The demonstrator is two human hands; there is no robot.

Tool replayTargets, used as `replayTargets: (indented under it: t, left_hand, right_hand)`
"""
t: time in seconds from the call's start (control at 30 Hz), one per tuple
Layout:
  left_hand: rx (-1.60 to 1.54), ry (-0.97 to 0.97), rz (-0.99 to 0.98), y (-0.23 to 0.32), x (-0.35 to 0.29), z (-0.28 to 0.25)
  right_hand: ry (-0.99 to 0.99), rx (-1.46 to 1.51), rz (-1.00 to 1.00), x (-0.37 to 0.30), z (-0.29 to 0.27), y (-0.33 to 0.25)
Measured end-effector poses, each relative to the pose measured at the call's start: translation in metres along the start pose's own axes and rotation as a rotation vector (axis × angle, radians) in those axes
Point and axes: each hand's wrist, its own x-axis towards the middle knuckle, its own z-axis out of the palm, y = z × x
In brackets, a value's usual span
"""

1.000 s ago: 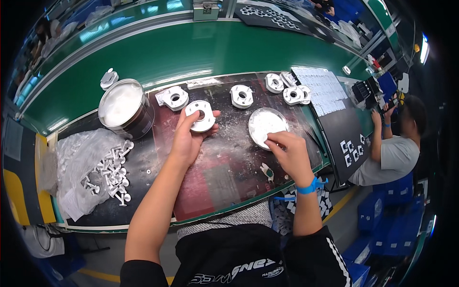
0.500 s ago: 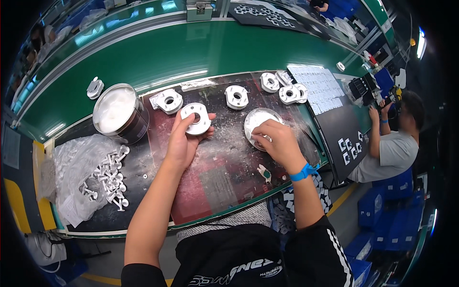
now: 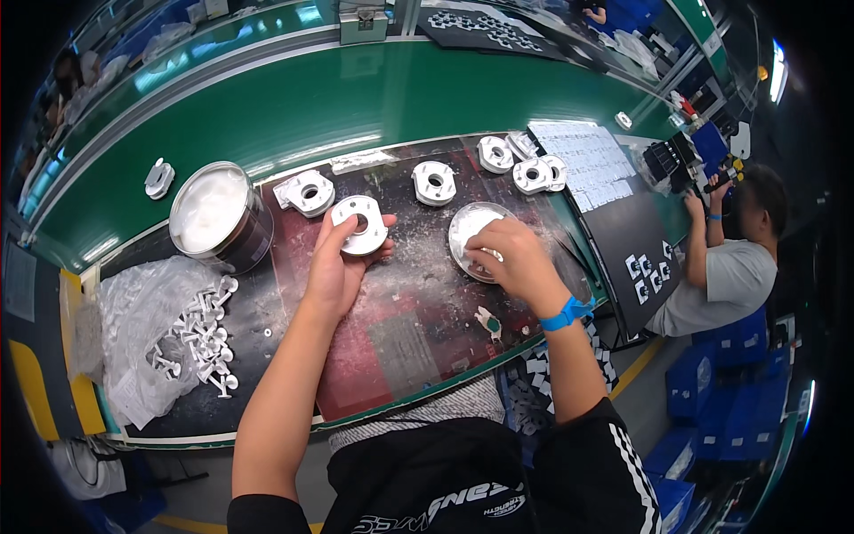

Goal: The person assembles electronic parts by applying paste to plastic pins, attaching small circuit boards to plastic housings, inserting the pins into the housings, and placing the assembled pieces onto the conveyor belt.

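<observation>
My left hand (image 3: 334,267) holds up a white round part (image 3: 374,234) with flattened sides and a hole in its middle, the thumb lying on its face. To the right, my right hand (image 3: 525,262) reaches into a round clear dish (image 3: 454,251) of white material. Its fingertips are pinched together; a small white bit shows beside them, but what they grip is hidden. Beyond the hands, similar white parts lie on the dark red and black mat: one in the middle (image 3: 434,183), a stacked group on the left (image 3: 311,192) and several on the right (image 3: 532,176).
A tub (image 3: 252,242) with white contents stands at the left, behind a plastic bag (image 3: 133,329) and a pile of white stemmed pieces (image 3: 209,343). A black board (image 3: 614,222) with white pieces lies at right. Beyond it, a co-worker (image 3: 734,276) handles a tool.
The view has shifted slightly, so the table things appear a little further left. Both hands keep their grips, and my right hand remains at the dish with its fingers moved only slightly.
</observation>
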Motion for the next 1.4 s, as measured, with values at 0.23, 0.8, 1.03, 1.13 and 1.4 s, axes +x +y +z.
replayTargets:
  t: [0.23, 0.8, 1.03, 1.13, 1.4]
  left_hand:
    - [-0.008, -0.007, -0.01, 0.001, 0.0, 0.0]
    - [0.0, -0.011, -0.008, 0.001, -0.001, 0.001]
    - [0.0, -0.004, 0.003, 0.0, -0.001, -0.001]
    - [-0.001, -0.013, 0.001, 0.001, -0.002, 0.001]
    - [0.002, -0.012, 0.006, 0.0, -0.001, 0.0]
  right_hand:
    - [-0.053, -0.098, 0.047, -0.004, -0.003, 0.002]
    - [-0.023, -0.233, 0.015, -0.009, -0.006, 0.005]
    - [-0.089, -0.162, -0.059, -0.01, -0.007, 0.001]
    - [0.002, -0.23, -0.001, -0.008, -0.007, 0.003]
    - [-0.081, -0.126, -0.047, -0.018, -0.012, -0.002]
